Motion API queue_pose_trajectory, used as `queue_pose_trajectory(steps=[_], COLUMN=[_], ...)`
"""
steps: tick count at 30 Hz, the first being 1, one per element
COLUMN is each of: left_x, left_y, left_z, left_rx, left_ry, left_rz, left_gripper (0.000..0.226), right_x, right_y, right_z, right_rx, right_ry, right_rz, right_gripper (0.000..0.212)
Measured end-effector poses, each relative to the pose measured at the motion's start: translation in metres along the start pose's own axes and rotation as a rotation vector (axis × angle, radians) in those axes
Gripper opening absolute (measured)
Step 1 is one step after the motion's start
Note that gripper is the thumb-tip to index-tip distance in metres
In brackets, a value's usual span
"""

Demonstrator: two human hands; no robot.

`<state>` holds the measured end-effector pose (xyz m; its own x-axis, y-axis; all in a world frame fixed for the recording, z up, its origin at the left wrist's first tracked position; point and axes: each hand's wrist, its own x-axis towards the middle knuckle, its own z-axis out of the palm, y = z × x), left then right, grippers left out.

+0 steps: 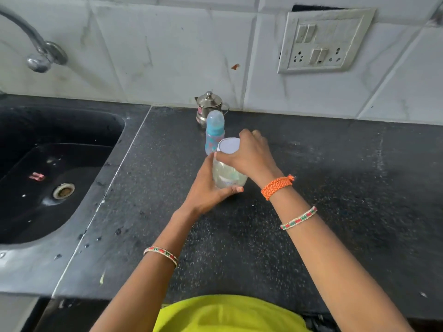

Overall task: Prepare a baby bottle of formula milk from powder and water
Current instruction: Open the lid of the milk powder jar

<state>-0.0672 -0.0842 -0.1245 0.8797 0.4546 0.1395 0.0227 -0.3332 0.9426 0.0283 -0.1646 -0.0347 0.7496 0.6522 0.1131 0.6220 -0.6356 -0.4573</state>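
Observation:
A clear plastic jar (227, 174) with pale powder inside stands on the black counter (335, 188) in the middle of the view. My left hand (208, 188) wraps around the jar's body from the left. My right hand (249, 156) grips the jar's white lid (229, 145) from the right and above. Just behind the jar stands a baby bottle (214, 130) with a blue collar, a clear dome cap and a patterned body, upright and capped.
A small steel lidded pot (209, 107) stands by the wall behind the bottle. A black sink (48, 168) with a drain lies to the left, a tap (36, 47) above it. A switch and socket panel (323, 41) is on the tiled wall.

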Motion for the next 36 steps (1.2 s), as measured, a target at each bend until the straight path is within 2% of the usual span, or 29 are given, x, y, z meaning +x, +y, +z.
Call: queue_pose_trajectory(steps=[3, 6, 9, 16, 25, 28, 30, 34, 36], left_x=[-0.003, -0.006, -0.006, 0.002, 0.007, 0.007, 0.004, -0.007, -0.009], left_y=[-0.013, -0.018, -0.020, -0.024, -0.030, -0.026, -0.020, -0.017, -0.013], left_z=[0.004, 0.005, 0.002, -0.002, -0.007, -0.012, -0.009, 0.009, 0.009], left_rx=[-0.022, -0.017, -0.008, 0.108, 0.117, 0.091, 0.039, -0.134, -0.122], left_ry=[0.094, 0.183, 0.189, 0.233, 0.187, 0.102, 0.076, 0.206, 0.233], left_rz=[-0.035, -0.086, -0.085, -0.030, -0.038, -0.059, -0.055, -0.025, -0.053], left_gripper=[0.093, 0.079, 0.076, 0.077, 0.086, 0.090, 0.088, 0.088, 0.085], right_x=[-0.009, -0.012, -0.009, 0.002, 0.021, 0.019, 0.011, -0.010, -0.011], right_y=[-0.007, -0.011, -0.011, 0.005, 0.018, 0.015, 0.009, -0.008, -0.007], right_z=[0.016, 0.027, 0.028, 0.027, 0.019, 0.017, 0.023, 0.047, 0.047], right_rx=[-0.105, -0.246, -0.426, -0.278, -0.236, -0.320, -0.425, -0.456, -0.408], right_ry=[-0.038, 0.031, 0.077, 0.056, -0.118, -0.096, -0.010, 0.123, 0.106], right_rz=[-0.073, -0.122, -0.187, -0.272, -0.450, -0.434, -0.368, -0.138, -0.143], right_gripper=[0.071, 0.076, 0.077, 0.072, 0.074, 0.078, 0.077, 0.076, 0.073])
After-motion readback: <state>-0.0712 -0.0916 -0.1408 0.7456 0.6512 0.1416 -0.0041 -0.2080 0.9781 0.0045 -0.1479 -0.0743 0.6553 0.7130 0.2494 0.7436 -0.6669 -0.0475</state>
